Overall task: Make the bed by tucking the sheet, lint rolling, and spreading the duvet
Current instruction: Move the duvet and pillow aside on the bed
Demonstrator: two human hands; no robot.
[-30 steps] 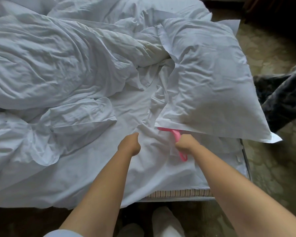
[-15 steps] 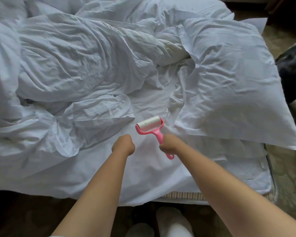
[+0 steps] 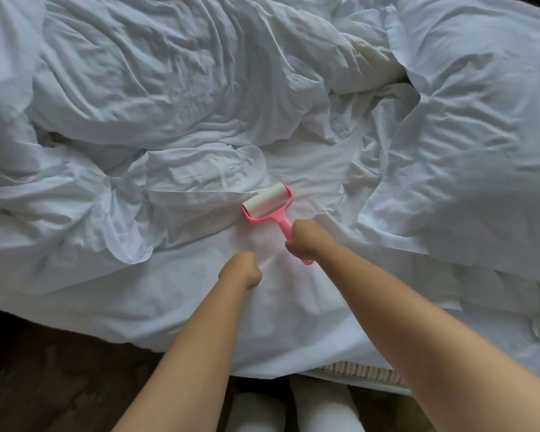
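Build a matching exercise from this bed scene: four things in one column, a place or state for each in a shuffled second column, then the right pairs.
Things:
1. pink plastic lint roller
2. large white pillow
3. crumpled white duvet
4. left hand

Places or states:
A. bunched across the far left of the bed
B. fist on the white bed sheet, nothing visibly held
C. lying at the right side of the bed
D. gripped by its handle in the right hand

Pairs: 1-D, 2-C, 3-A, 4-B
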